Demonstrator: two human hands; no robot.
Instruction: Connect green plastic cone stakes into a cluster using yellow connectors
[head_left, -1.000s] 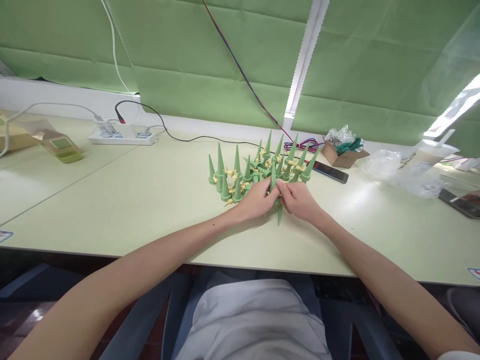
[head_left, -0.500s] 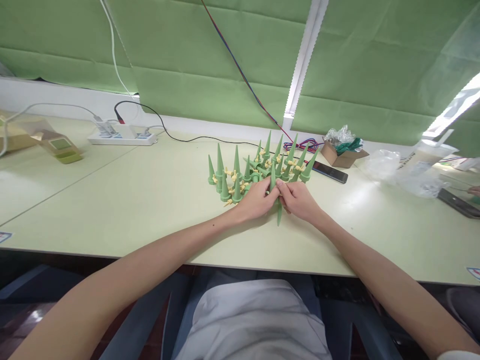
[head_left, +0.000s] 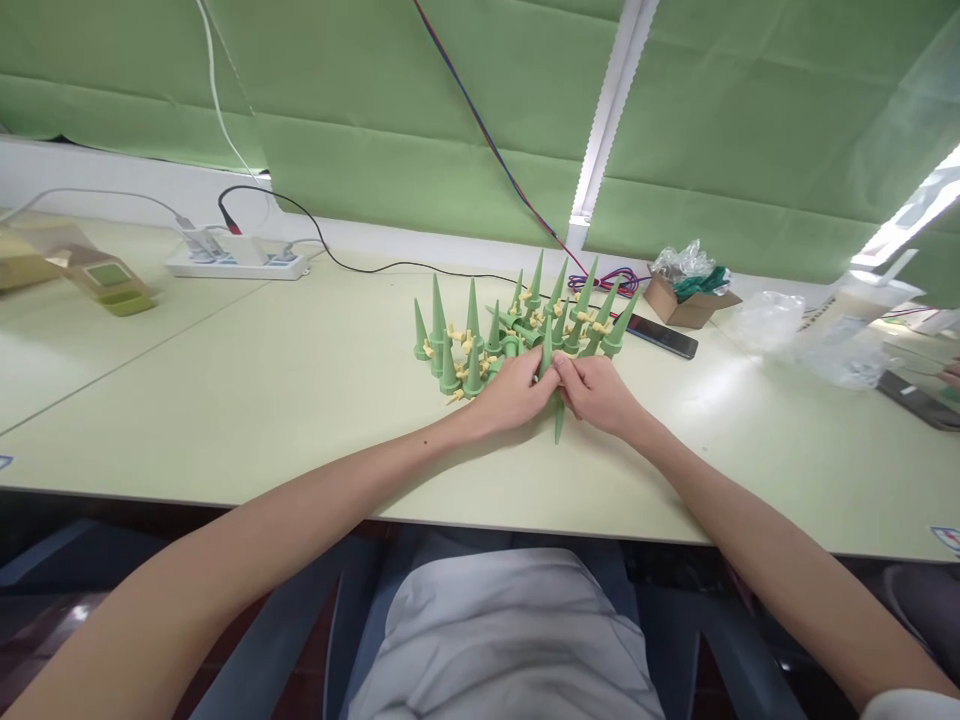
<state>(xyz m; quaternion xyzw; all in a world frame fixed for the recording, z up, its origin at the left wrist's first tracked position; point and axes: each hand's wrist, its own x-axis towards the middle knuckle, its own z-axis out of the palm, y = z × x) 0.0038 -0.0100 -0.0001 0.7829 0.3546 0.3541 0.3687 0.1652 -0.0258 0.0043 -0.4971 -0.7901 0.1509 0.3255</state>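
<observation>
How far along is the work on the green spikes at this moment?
Looks done: a cluster of upright green plastic cone spikes with yellow fittings stands on the pale green table. In hand: the left hand and right hand together grip one green spike, its tip pointing toward the person. How many remain cannot be told.

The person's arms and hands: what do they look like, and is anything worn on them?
Both arms are bare from above the elbow down to the left hand and right hand. No gloves, rings, watch or bands show. A white sleeve edge peeps in at the right upper arm, matching the light shirt below.
</observation>
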